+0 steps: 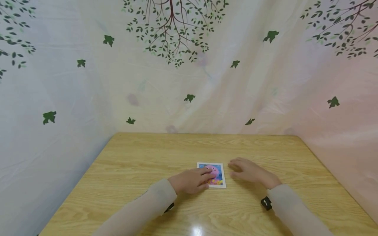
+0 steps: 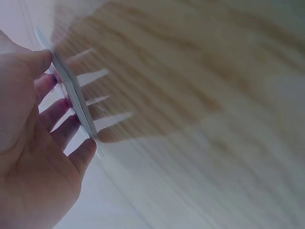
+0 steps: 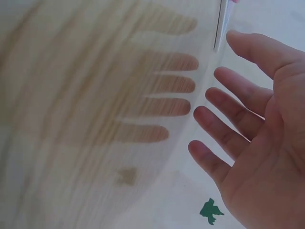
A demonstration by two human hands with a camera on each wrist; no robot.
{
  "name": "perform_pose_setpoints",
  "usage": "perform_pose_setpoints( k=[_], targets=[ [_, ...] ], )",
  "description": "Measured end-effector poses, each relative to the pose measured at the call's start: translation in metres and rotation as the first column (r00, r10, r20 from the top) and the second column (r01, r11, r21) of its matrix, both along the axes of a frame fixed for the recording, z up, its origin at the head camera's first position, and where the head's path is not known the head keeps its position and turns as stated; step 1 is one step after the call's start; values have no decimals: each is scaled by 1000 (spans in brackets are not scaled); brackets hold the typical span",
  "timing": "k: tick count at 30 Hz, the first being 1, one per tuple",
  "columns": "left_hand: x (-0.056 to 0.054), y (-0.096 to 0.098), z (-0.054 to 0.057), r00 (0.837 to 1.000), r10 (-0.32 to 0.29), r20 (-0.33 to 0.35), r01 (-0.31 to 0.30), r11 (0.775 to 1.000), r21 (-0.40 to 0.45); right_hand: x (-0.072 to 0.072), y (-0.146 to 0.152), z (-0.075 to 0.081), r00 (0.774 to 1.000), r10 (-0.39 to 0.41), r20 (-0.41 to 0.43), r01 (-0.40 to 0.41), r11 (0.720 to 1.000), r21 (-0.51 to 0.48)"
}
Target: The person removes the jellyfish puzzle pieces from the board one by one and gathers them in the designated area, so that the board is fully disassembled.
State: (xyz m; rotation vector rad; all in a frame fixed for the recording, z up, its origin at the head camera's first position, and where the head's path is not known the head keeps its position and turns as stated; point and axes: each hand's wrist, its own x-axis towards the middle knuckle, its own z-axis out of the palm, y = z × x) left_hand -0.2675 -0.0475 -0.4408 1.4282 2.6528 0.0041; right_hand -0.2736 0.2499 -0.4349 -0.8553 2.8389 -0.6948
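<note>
A small square picture board (image 1: 220,179) with a white border lies flat on the wooden table (image 1: 165,150); it shows a pink octopus-like creature on blue. Across its left part rest the fingers of my left hand (image 1: 190,181), covering some of the picture. Seen edge-on in the left wrist view, the board (image 2: 76,98) is thin, with the thumb at its edge and the fingertips against its picture face. My right hand (image 1: 251,172) is just right of the board, apart from it, fingers loosely extended and holding nothing. The right wrist view shows its spread fingers near the board's edge (image 3: 220,24).
A pale cloth (image 1: 206,108) printed with leafy branches and green birds hangs behind the table and along both sides. Dark bands with small devices (image 1: 266,203) show at the wrists below the light sleeves (image 1: 295,209). The tabletop is glossy and reflects the hands.
</note>
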Motion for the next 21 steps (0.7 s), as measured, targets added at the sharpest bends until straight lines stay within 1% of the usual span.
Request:
perform_pose_setpoints(
  k=[5,10,15,21],
  targets=[
    [-1,0,-1,1000,1,8,-1,1000,18,-8,-11,-2,999,-14,48,17,998,-62],
    [-1,0,-2,1000,-15,8,15,999,36,-12,-22,0,997,-3,74,10,995,-103],
    [0,0,0,1000,-18,18,17,999,41,-18,-29,-1,997,-16,78,25,994,-106],
    [-1,0,0,999,-15,30,13,999,51,-23,-36,-3,998,-27,55,32,996,-87]
  ],
)
